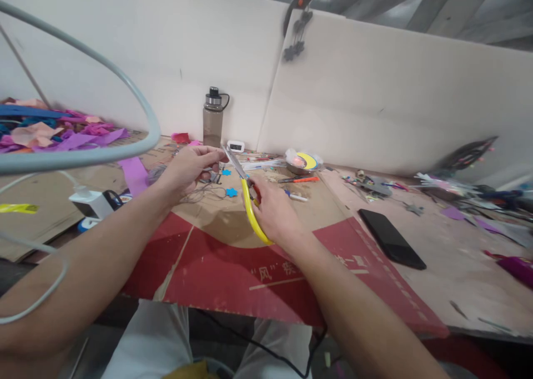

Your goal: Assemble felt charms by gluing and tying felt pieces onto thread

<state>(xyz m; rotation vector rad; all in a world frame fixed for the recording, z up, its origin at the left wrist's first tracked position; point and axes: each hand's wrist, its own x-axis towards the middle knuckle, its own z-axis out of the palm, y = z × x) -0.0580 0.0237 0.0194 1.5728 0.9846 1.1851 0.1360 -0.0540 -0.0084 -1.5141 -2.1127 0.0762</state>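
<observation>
My right hand (pixel 272 204) is wrapped round the yellow handles of a pair of scissors (pixel 251 215). The blades point up and away, with their tips close to the fingers of my left hand (pixel 191 167). Thumb and forefinger of that hand are pinched together; whatever lies between them is too small to make out. Below the hands, two blue star-shaped pieces (pixel 231 192) lie on the cardboard (pixel 216 218) beside dark, loosely looped thread (pixel 204 193).
A grey bottle (pixel 212 121) and a small digital clock (pixel 236 146) stand at the back. Right of centre sits a metal bowl (pixel 297 169). A phone (pixel 391 238) lies at right, a white charger (pixel 94 203) at left. A pale hoop-like tube (pixel 137 99) crosses the upper left.
</observation>
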